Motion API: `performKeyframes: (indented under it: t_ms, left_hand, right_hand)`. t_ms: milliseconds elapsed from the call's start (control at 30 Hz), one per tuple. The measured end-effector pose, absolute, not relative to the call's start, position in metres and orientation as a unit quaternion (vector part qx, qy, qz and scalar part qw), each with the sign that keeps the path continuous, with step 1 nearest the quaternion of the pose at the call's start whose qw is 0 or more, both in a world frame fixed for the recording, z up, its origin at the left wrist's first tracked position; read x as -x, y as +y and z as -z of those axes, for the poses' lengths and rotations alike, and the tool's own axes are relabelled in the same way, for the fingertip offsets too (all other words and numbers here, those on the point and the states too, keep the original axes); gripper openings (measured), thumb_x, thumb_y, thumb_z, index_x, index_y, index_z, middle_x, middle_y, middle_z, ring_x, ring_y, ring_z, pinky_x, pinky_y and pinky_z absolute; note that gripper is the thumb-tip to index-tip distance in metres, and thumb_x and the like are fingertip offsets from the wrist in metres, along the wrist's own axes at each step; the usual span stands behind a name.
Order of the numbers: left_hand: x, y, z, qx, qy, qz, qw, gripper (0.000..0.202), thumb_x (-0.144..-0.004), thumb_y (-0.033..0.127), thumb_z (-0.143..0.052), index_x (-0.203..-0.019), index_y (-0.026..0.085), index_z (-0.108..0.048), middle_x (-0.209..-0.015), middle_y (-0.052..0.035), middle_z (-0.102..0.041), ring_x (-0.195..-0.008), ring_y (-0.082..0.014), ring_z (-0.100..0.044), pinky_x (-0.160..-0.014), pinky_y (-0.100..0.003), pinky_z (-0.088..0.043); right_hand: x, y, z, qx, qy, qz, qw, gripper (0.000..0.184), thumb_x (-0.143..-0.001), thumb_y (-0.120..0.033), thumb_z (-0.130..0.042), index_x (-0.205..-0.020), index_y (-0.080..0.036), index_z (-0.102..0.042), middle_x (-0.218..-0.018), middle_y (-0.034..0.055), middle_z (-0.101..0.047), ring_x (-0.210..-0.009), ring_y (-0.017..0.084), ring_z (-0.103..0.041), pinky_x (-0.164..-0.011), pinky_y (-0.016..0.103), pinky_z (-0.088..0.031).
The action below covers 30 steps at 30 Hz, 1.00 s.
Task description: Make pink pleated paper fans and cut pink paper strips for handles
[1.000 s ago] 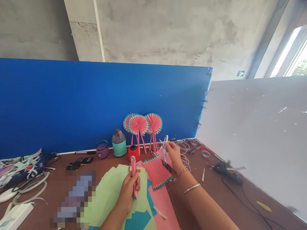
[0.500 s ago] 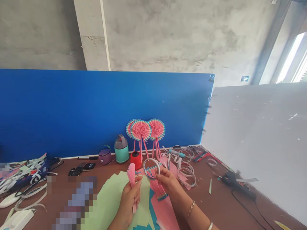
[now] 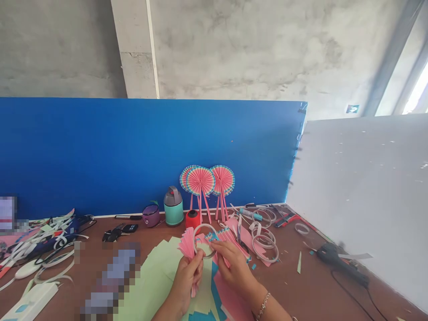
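Note:
My left hand [image 3: 185, 281] is closed around a folded pink pleated paper fan [image 3: 188, 244], held upright over the sheets of paper. My right hand [image 3: 234, 267] pinches a ring of white double-sided tape [image 3: 205, 240] right next to the fan's top, the two hands almost touching. Another pleated pink and blue paper piece [image 3: 230, 238] lies on the table just behind my right hand.
Three finished round paper fans [image 3: 207, 183] lean on the blue board [image 3: 100, 151]. A teal container [image 3: 173, 206], a purple pot [image 3: 150, 215] and a red spool [image 3: 193, 218] stand near them. Tape rings [image 3: 265, 247] and a glue gun [image 3: 337, 258] lie right, paper scraps [image 3: 36, 240] left.
My right hand brought the tape ring down and left until it meets the fan in my left hand. The view shifted a little to the left.

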State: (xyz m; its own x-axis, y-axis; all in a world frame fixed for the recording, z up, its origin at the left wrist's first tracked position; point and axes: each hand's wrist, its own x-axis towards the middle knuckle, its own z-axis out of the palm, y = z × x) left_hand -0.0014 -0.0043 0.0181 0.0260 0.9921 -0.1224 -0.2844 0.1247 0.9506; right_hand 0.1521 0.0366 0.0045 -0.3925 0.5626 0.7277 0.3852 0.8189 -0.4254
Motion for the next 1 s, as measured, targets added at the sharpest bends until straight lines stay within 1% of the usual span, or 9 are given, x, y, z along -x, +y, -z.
performKeyframes:
  t_ms: [133,267,433,533,633,767,900,967,1000]
  left_hand:
    - [0.003,-0.005,-0.021,-0.411,0.466,-0.526,0.581,0.057,-0.058,0.071,-0.06,-0.046,0.021,-0.034,-0.032,0.0118,-0.02,-0.028,-0.0036,-0.017,-0.031,-0.019,-0.014]
    - [0.006,-0.004,-0.019,-0.425,0.45,-0.532,0.578,0.058,-0.061,0.072,-0.057,-0.045,0.021,-0.035,-0.032,0.0112,-0.02,-0.028,-0.0037,-0.02,-0.033,-0.019,-0.017]
    - [0.007,-0.003,-0.011,-0.43,0.413,-0.522,0.61,0.051,-0.064,0.067,-0.059,-0.052,0.02,-0.044,-0.034,0.0108,-0.026,-0.029,-0.0039,-0.02,-0.032,-0.019,-0.017]
    - [0.006,-0.003,-0.009,-0.418,0.39,-0.521,0.634,0.045,-0.064,0.061,-0.064,-0.065,0.018,-0.053,-0.038,0.0116,-0.031,-0.029,-0.0031,-0.019,-0.032,-0.018,-0.019]
    - [0.006,-0.003,-0.01,-0.395,0.395,-0.524,0.643,0.046,-0.063,0.062,-0.064,-0.066,0.018,-0.053,-0.038,0.0117,-0.031,-0.029,-0.0026,-0.018,-0.031,-0.018,-0.017]
    - [0.009,-0.003,-0.013,-0.348,0.369,-0.541,0.671,0.046,-0.06,0.059,-0.069,-0.061,0.018,-0.049,-0.039,0.0116,-0.031,-0.031,-0.0016,-0.019,-0.034,-0.017,-0.02]
    - [0.012,-0.003,-0.016,-0.305,0.325,-0.552,0.705,0.045,-0.06,0.055,-0.072,-0.061,0.018,-0.047,-0.038,0.0119,-0.03,-0.031,-0.0015,-0.018,-0.035,-0.017,-0.019]
    - [0.014,-0.002,-0.016,-0.292,0.306,-0.563,0.71,0.043,-0.06,0.052,-0.073,-0.063,0.017,-0.048,-0.039,0.0118,-0.03,-0.032,-0.0014,-0.019,-0.036,-0.017,-0.019]
    - [0.015,-0.002,-0.016,-0.289,0.301,-0.566,0.711,0.042,-0.06,0.051,-0.073,-0.063,0.017,-0.048,-0.039,0.0117,-0.031,-0.032,-0.0014,-0.019,-0.037,-0.017,-0.019]
  right_hand:
    - [-0.155,0.04,-0.005,0.291,-0.829,-0.086,0.469,0.033,-0.084,-0.011,-0.042,-0.109,-0.021,-0.06,-0.105,0.0107,-0.065,-0.096,0.021,-0.06,-0.081,0.036,-0.05]
    - [-0.161,0.05,0.002,0.395,-0.737,-0.115,0.535,0.029,-0.084,-0.021,-0.046,-0.11,-0.02,-0.059,-0.115,0.0127,-0.058,-0.104,0.024,-0.055,-0.081,0.037,-0.049]
    - [-0.161,0.057,0.007,0.417,-0.646,-0.35,0.535,0.04,-0.085,-0.048,-0.048,-0.111,-0.02,-0.061,-0.104,0.011,-0.064,-0.089,0.023,-0.06,-0.072,0.033,-0.048]
    - [-0.156,0.057,0.006,0.372,-0.597,-0.506,0.499,0.049,-0.08,-0.059,-0.051,-0.102,-0.019,-0.066,-0.081,0.0072,-0.068,-0.069,0.019,-0.06,-0.061,0.03,-0.046]
    - [-0.153,0.056,0.003,0.342,-0.556,-0.586,0.48,0.048,-0.07,-0.058,-0.063,-0.091,-0.016,-0.068,-0.062,0.0023,-0.063,-0.053,0.013,-0.053,-0.051,0.024,-0.039]
    - [-0.155,0.054,0.0,0.317,-0.512,-0.649,0.464,0.037,-0.061,-0.047,-0.075,-0.079,-0.015,-0.068,-0.059,-0.0013,-0.059,-0.048,0.008,-0.047,-0.05,0.021,-0.036]
    - [-0.163,0.059,0.0,0.355,-0.504,-0.635,0.465,0.036,-0.06,-0.047,-0.075,-0.066,-0.014,-0.065,-0.051,-0.0023,-0.052,-0.046,0.009,-0.045,-0.049,0.022,-0.037]
    - [-0.171,0.065,-0.001,0.408,-0.512,-0.555,0.513,0.041,-0.065,-0.053,-0.068,-0.073,-0.014,-0.066,-0.058,0.0011,-0.056,-0.053,0.012,-0.05,-0.053,0.025,-0.041]
    - [-0.174,0.068,-0.002,0.434,-0.518,-0.488,0.553,0.044,-0.069,-0.056,-0.064,-0.084,-0.014,-0.067,-0.071,0.0048,-0.061,-0.064,0.016,-0.055,-0.06,0.029,-0.044]
